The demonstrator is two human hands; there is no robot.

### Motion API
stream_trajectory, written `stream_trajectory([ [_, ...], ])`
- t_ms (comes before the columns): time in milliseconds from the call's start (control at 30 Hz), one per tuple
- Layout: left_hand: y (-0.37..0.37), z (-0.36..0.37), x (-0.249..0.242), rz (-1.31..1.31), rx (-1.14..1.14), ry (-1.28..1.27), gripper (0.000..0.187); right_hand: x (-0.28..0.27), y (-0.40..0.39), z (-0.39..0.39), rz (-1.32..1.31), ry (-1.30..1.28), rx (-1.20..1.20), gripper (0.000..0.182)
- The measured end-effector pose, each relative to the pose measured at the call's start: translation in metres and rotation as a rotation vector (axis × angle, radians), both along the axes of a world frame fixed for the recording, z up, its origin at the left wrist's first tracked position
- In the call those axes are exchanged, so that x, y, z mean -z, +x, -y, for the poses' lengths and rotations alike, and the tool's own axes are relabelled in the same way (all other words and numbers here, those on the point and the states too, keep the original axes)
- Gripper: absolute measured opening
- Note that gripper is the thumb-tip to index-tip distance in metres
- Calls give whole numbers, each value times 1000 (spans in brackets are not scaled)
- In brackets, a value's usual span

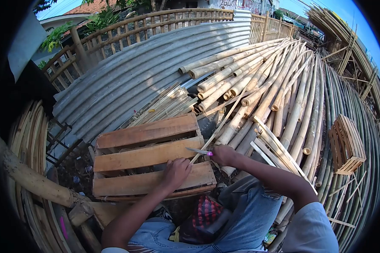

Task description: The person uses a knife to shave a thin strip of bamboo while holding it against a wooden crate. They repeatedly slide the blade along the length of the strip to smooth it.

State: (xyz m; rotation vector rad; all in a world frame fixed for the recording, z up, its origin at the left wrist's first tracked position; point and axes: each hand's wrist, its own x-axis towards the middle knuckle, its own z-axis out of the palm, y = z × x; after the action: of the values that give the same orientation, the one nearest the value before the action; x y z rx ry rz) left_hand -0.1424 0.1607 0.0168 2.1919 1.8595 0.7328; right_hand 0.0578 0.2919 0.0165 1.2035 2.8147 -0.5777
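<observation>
A knife [200,151] is being gripped by the closed right hand [224,155]; a bamboo strip [218,131] is being touched by the half-curled left hand [177,172], over a crate [143,161]

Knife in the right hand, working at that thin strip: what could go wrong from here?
The knife blade is close to the left hand, so a slip by the right hand could cut it. Both hands are bare, so the bamboo strip might leave splinters. The strip also extends past the slatted crate towards the stacked poles, where it could snag and twist.
</observation>
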Motion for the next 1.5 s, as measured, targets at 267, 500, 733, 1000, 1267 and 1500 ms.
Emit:
stream_trajectory([
  [267, 4, -2, 4, 25, 26, 55, 19, 34, 16, -17, -158, 180, -20, 29],
  [500, 6, 3, 4, 5, 32, 64, 17, 34, 74, -84, -45, 446, 6, 29],
  [733, 9, 6, 9, -152, 64, 125, 15, 0, 16, 10, 11, -21, -18, 33],
  [1000, 11, 3, 14, -236, 63, 170, 9, 41, 73, -113, -6, 246, 99, 38],
  [1267, 12, 4, 16, -201, 44, 170, 12, 3, 12, -26, 59, -154, 144, 41],
  [1500, 7, 2, 12, -203, 60, 128, 13, -36, 24, -35, 127, -53, 187, 39],
])
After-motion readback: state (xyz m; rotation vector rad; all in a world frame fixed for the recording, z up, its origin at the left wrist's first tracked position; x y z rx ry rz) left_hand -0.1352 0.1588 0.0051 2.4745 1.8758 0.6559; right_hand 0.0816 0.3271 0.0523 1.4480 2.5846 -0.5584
